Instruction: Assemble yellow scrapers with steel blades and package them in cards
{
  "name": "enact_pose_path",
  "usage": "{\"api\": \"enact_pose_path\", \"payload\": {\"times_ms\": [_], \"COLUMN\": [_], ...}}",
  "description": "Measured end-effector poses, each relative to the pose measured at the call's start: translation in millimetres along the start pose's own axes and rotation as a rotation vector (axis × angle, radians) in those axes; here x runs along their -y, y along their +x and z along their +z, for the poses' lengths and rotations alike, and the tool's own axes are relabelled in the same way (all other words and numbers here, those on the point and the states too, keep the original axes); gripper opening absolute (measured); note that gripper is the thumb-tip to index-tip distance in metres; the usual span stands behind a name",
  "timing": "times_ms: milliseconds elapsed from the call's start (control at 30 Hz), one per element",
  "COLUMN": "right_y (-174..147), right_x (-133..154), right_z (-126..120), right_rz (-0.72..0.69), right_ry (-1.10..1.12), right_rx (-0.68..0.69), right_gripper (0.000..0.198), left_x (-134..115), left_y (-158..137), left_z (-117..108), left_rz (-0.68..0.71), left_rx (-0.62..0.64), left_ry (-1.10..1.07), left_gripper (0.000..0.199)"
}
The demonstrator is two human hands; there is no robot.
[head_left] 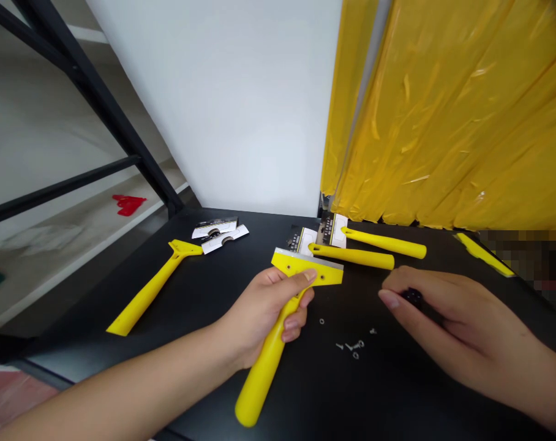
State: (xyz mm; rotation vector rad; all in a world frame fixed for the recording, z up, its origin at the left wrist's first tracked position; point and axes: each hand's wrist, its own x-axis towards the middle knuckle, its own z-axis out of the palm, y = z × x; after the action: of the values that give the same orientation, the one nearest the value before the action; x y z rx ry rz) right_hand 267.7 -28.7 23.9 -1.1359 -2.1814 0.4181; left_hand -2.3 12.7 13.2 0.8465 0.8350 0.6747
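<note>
My left hand [264, 306] is wrapped round a yellow scraper [262, 383], its thumb pressed on the wide head. Along the top of that head runs a metal blade [312, 257], and two small holes show in the yellow plate. My right hand [471, 324] is closed, thumb against forefinger, around a small black thing [412, 297] mostly hidden by the fingers. Between the hands, several tiny screws and nuts [350, 347] lie scattered on the black tabletop [346, 404]. Beyond the scraper lie a yellow handle [360, 256] and a second yellow handle [388, 242].
Another yellow handle piece [149, 291] rests at the left, beside printed white cards [225, 239]. A flat yellow piece [484, 254] lies at the far right. Behind stand a white panel [241, 104] and yellow plastic sheeting [452, 122]. A black metal frame [108, 110] rises on the left.
</note>
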Motion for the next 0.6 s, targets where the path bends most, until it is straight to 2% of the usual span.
{"api": "enact_pose_path", "payload": {"times_ms": [300,600], "right_y": [0.3,-1.0], "right_x": [1.0,2.8], "right_z": [1.1,2.8], "right_rz": [-0.023,-0.119], "right_ry": [0.003,-0.016], "right_rx": [-0.013,-0.05], "right_gripper": [0.02,0.015], "left_x": [0.0,2.7], "left_y": [1.7,1.5], "left_z": [-1.0,-1.5], "left_rz": [-0.007,-0.006], "left_rx": [-0.018,-0.025], "left_ry": [0.0,-0.015], "left_gripper": [0.044,0.045]}}
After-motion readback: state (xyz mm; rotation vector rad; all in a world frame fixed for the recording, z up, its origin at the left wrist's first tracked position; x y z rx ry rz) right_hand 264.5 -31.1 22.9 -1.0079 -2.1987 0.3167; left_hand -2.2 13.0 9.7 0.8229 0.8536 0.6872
